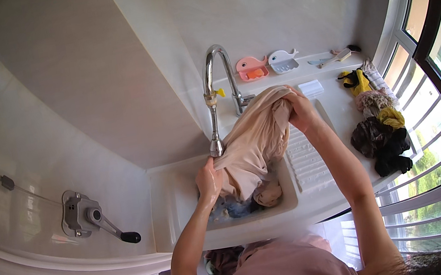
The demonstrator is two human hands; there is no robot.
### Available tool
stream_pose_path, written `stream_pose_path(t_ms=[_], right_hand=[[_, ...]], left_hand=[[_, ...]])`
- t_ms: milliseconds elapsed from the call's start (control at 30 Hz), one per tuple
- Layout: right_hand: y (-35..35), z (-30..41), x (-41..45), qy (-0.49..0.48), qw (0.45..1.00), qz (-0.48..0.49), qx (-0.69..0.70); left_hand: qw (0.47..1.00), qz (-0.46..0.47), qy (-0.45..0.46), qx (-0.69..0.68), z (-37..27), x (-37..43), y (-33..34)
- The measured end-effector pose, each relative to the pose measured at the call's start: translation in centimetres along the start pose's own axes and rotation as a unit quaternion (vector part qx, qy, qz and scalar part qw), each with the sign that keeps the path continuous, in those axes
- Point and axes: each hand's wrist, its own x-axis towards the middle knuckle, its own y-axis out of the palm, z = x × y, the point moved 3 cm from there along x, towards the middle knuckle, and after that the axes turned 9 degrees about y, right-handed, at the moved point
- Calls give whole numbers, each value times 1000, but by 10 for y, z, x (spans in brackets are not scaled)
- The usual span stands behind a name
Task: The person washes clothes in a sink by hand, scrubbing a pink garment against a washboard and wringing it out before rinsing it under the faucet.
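A wet beige cloth garment [249,150] is stretched between my two hands above the sink basin [292,202]. My left hand [209,183] grips its lower left edge, just under the spray head [216,147] of the chrome faucet [207,76]. Higher up and to the right, my right hand [299,107] clutches the bunched upper end beside the washboard [311,161]. The garment's lower folds hang into the basin. Dark blue and beige laundry [236,208] lies there in water, partly hidden by the cloth.
Wrung dark and yellow clothes [378,137] are piled on the right counter. A pink whale soap dish [252,68] with orange soap, a white one [284,61], a brush [336,58] and a white soap bar [310,88] sit behind. A hand crank [94,217] juts from the left wall.
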Motion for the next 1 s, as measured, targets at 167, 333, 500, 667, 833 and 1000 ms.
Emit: stream_pose_path(t_ms=[167,333,500,667,833,1000], right_hand=[[26,15,-17,-36,993,98,63],[6,-12,-49,22,999,44,22],[-55,-83,-76,142,978,-3,-154],[-78,-126,-106,113,866,30,-486],[-27,-132,-113,137,624,149,-755],[-70,-209,-69,1,554,187,-811]], left_hand=[[965,-139,11,-222,-3,-14,-8],[984,-136,54,-99,4,-42,-21],[983,-12,151,-106,56,-79,-4],[938,305,166,-3,92,-119,20],[900,418,36,-120,70,-72,61],[970,181,140,-79,52,-18,160]])
